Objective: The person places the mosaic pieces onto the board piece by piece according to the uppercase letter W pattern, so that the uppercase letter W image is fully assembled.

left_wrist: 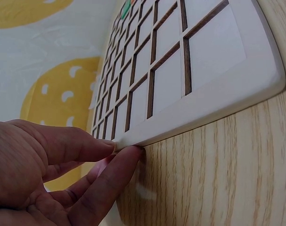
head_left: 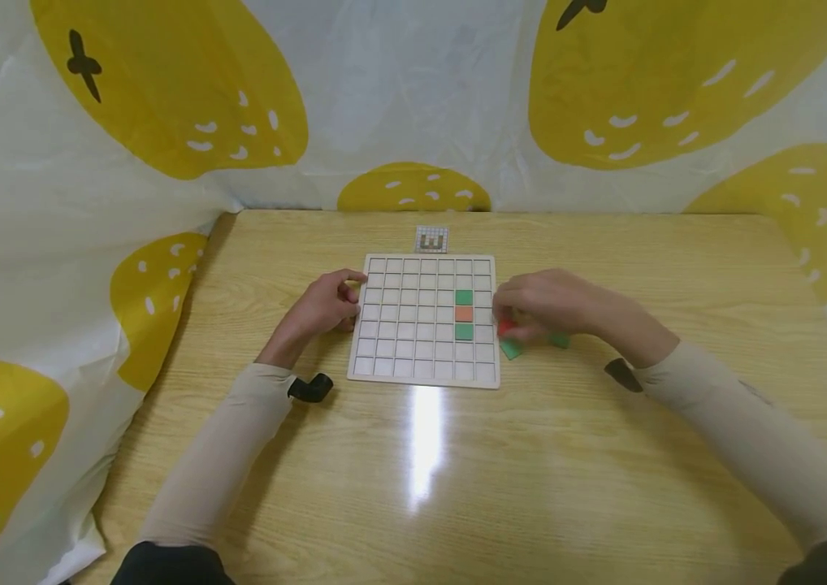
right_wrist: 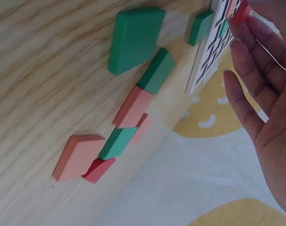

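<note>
A pale wooden grid board (head_left: 408, 312) lies flat on the table. In one column near its right side sit a green tile (head_left: 464, 297), an orange tile (head_left: 464, 314) and another green tile (head_left: 464, 331). My left hand (head_left: 326, 305) is at the board's left edge, thumb and forefinger pinching the rim (left_wrist: 204, 113) in the left wrist view. Just off the right edge, my right hand (head_left: 548, 301) pinches a red tile (right_wrist: 241, 12) between thumb and fingertip. Under that hand a loose green tile (head_left: 511, 349) lies beside the board.
A small card (head_left: 431, 240) with a dark shape on a grid lies behind the board. The right wrist view shows several loose tiles on the table, among them a large green tile (right_wrist: 135, 40), a salmon tile (right_wrist: 77, 155) and a red tile (right_wrist: 99, 170). Patterned cloth hangs behind.
</note>
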Motion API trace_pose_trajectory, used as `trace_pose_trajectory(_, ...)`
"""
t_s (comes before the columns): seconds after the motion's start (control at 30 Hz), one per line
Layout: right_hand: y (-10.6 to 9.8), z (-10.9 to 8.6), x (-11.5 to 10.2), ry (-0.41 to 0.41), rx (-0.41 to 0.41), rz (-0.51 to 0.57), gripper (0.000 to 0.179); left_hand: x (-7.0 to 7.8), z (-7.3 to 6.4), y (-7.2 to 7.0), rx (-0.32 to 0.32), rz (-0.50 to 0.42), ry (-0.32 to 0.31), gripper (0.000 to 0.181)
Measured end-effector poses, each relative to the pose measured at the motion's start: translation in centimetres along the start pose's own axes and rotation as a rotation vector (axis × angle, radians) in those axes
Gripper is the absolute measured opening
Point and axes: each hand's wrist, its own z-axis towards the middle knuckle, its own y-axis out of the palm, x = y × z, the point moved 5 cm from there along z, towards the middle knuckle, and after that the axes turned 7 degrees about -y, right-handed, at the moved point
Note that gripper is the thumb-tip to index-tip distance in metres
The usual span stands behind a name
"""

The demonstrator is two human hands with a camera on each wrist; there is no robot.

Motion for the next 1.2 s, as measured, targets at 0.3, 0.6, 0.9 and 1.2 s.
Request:
trace_pose_trajectory(0.3,0.1,1.3,-0.6,-0.037,0.007,0.003,0.019,0.0,0.0,0.1,0.004,-0.003,-0.007,0.053)
trace_pose_trajectory(0.6,0.6,2.9,-1.4,-0.047,-0.061,0.022,0.015,-0.1,0.1,0.0,-0.006,-0.025,-0.015,0.052)
trace_pose_trajectory(0.9,1.3,4.0,-2.5,-0.133,-0.019,0.031,0.011,-0.1,0.1,0.0,-0.007,-0.025,-0.015,0.052)
trace_pose_trajectory(1.2,1.9,4.9,-3.3,-0.165,-0.061,-0.024,0.014,0.0,0.1,0.0,0.003,-0.002,-0.009,0.053)
